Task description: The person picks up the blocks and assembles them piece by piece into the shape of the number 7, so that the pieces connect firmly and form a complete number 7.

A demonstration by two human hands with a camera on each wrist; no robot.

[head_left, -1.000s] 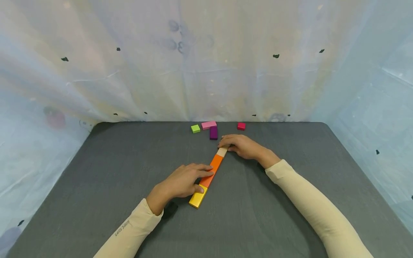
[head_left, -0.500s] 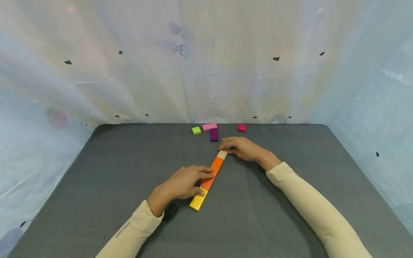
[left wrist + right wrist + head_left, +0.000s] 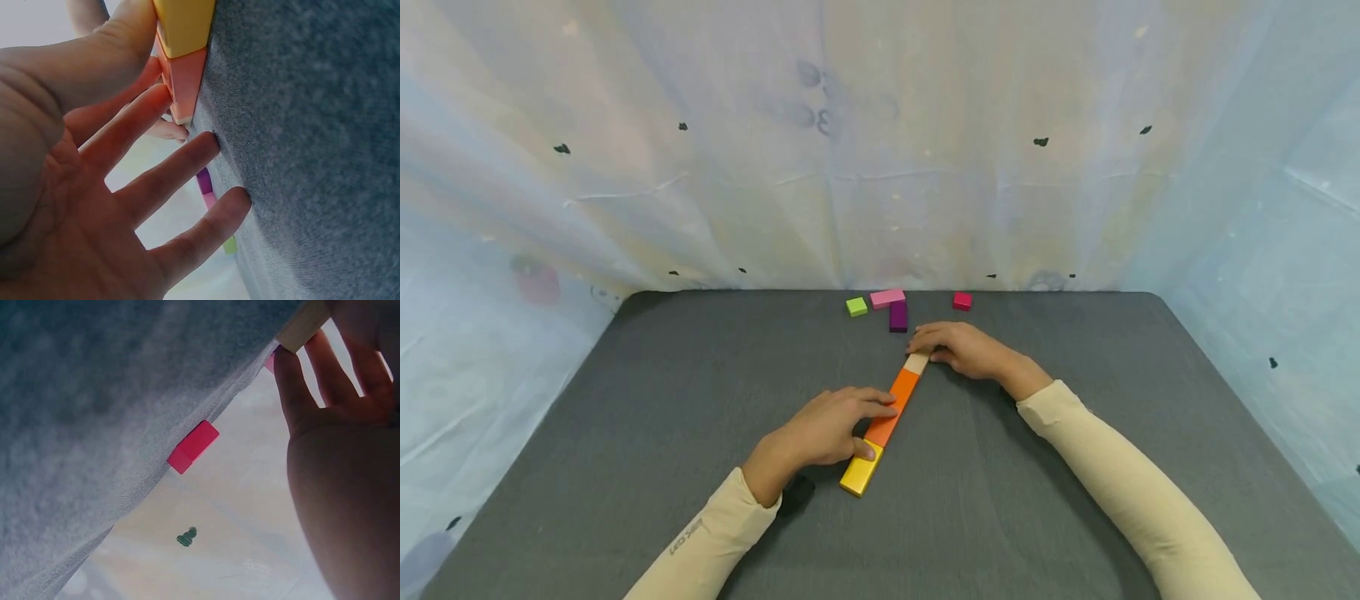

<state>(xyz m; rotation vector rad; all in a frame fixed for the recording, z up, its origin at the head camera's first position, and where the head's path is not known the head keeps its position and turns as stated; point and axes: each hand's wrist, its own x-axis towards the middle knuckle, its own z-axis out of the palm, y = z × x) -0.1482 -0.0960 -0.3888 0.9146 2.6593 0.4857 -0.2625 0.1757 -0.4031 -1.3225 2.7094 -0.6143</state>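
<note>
A slanting row of blocks lies on the grey cloth: a yellow block [image 3: 856,477] at the near end, an orange length [image 3: 906,386] in the middle, a natural wood block [image 3: 917,362] at the far end. My left hand [image 3: 827,425] touches the row from the left, thumb on the yellow block and fingertips on the orange; its other fingers spread over the cloth in the left wrist view. With curled fingers, my right hand [image 3: 966,348] holds the far end of the wood block [image 3: 303,326], partly hiding it.
Toward the back edge lie a green block [image 3: 856,307], a pink block [image 3: 887,298] and a purple block [image 3: 898,317] close together. A red block [image 3: 962,301] lies to their right. A pale curtain [image 3: 880,167] hangs behind the table [image 3: 700,375].
The whole scene sits slightly lower in the head view now. Hands and blocks keep the same places relative to each other.
</note>
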